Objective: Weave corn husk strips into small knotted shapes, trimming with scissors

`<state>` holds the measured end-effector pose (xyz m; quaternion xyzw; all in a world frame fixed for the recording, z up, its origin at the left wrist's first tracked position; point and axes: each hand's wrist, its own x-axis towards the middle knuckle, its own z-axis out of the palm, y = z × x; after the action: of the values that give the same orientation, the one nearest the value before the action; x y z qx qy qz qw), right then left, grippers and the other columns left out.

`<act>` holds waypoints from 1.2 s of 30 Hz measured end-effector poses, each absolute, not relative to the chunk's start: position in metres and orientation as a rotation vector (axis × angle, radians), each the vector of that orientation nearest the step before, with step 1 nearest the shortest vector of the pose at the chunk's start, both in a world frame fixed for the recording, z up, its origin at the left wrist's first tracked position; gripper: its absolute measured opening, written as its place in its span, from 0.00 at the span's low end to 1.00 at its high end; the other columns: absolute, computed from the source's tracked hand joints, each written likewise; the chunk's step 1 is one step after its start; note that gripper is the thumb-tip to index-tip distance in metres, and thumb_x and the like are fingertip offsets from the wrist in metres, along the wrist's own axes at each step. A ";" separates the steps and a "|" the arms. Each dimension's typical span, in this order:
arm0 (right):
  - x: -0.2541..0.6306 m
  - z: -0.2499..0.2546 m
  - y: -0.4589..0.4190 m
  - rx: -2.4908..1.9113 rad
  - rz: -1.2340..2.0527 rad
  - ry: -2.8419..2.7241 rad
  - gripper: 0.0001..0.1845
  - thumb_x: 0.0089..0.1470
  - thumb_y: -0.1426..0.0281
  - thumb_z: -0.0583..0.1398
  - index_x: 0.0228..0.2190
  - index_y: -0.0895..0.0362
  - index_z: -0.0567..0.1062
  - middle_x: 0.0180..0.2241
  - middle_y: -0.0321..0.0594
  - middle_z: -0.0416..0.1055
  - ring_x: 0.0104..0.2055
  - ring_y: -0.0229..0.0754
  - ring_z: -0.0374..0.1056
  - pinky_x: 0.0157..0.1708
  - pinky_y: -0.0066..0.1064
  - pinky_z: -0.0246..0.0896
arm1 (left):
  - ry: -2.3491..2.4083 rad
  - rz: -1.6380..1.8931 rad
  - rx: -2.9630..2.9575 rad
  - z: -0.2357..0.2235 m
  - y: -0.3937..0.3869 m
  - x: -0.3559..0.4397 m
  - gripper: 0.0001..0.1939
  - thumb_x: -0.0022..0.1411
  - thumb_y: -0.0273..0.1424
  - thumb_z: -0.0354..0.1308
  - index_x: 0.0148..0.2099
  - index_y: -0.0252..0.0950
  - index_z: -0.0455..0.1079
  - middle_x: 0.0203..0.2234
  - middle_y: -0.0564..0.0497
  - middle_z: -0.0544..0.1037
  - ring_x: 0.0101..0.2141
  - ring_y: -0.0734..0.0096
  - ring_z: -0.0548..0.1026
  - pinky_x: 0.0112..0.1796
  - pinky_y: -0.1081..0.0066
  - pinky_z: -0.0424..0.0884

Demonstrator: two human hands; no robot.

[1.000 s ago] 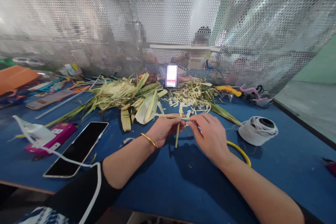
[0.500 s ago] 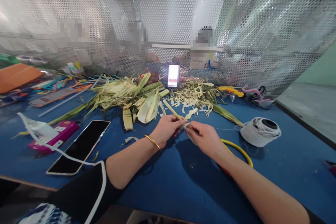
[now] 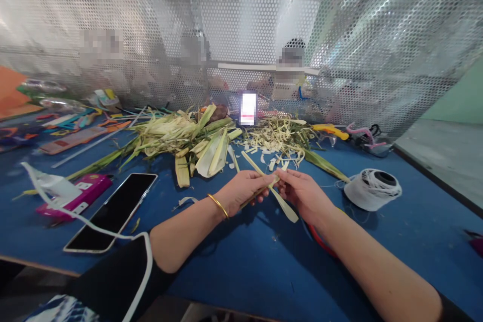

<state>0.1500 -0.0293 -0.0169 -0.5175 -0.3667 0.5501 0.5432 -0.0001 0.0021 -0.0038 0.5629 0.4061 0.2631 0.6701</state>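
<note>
Got bare left hand and bare right hand together over the flat blue tabletop, pinching thin, pale green leaf strips between them. Can spot loose, pale leaf shreds piled just beyond, plus a chunky white thread spool off right.

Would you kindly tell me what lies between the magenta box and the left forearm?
In the head view, a phone lies between them, with a white cable passing over its near half and a small leaf scrap beside it.
</note>
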 end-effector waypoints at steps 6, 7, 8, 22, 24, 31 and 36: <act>0.146 -0.020 -0.032 -1.229 1.076 -0.915 0.18 0.35 0.58 0.68 0.16 0.58 0.71 0.15 0.31 0.64 0.20 0.32 0.58 0.23 0.27 0.55 | 0.907 0.573 1.360 -0.003 -0.002 0.001 0.10 0.48 0.33 0.63 0.21 0.33 0.70 0.13 0.55 0.68 0.16 0.79 0.65 0.20 0.77 0.58; 0.146 -0.020 -0.032 -1.241 1.033 -0.931 0.17 0.36 0.58 0.68 0.16 0.58 0.72 0.15 0.32 0.64 0.20 0.33 0.58 0.23 0.27 0.56 | 0.907 0.571 1.354 -0.004 -0.003 0.001 0.10 0.48 0.33 0.63 0.21 0.33 0.70 0.13 0.54 0.69 0.17 0.79 0.66 0.20 0.77 0.58; 0.147 -0.020 -0.031 -1.255 0.998 -0.958 0.17 0.37 0.57 0.67 0.17 0.58 0.72 0.15 0.32 0.64 0.20 0.34 0.59 0.24 0.28 0.57 | 0.912 0.571 1.346 -0.004 -0.003 0.001 0.10 0.48 0.33 0.63 0.21 0.33 0.70 0.14 0.54 0.70 0.17 0.78 0.66 0.20 0.77 0.59; 0.147 -0.016 -0.042 -1.509 0.210 -1.822 0.18 0.55 0.59 0.56 0.19 0.55 0.70 0.21 0.36 0.67 0.25 0.38 0.60 0.28 0.29 0.52 | 0.879 0.876 0.970 -0.009 0.005 0.002 0.13 0.43 0.30 0.69 0.33 0.33 0.73 0.27 0.49 0.78 0.28 0.74 0.74 0.30 0.75 0.68; 0.142 -0.022 -0.042 -1.567 0.339 -1.865 0.19 0.54 0.60 0.56 0.16 0.55 0.68 0.18 0.34 0.64 0.23 0.36 0.57 0.24 0.28 0.49 | 0.854 0.905 0.948 -0.011 0.005 0.003 0.15 0.40 0.31 0.70 0.32 0.33 0.73 0.25 0.50 0.78 0.27 0.74 0.74 0.31 0.74 0.69; 0.145 -0.018 -0.038 -1.459 0.587 -1.887 0.15 0.51 0.65 0.55 0.17 0.56 0.70 0.18 0.33 0.65 0.25 0.37 0.61 0.26 0.27 0.52 | 0.917 0.940 0.947 -0.015 0.006 0.005 0.14 0.40 0.30 0.69 0.31 0.32 0.73 0.23 0.50 0.77 0.26 0.73 0.74 0.30 0.73 0.68; 0.145 -0.021 -0.033 -1.431 1.087 -1.333 0.18 0.49 0.55 0.58 0.21 0.57 0.71 0.19 0.33 0.65 0.21 0.36 0.61 0.24 0.28 0.55 | 0.916 0.946 0.983 -0.009 0.007 0.002 0.13 0.44 0.31 0.68 0.34 0.33 0.73 0.29 0.47 0.79 0.30 0.71 0.76 0.30 0.74 0.67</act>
<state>0.1451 -0.0334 -0.0210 -0.5754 -0.5359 0.4371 0.4367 0.0021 0.0067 -0.0094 0.4382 0.4081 0.4216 0.6809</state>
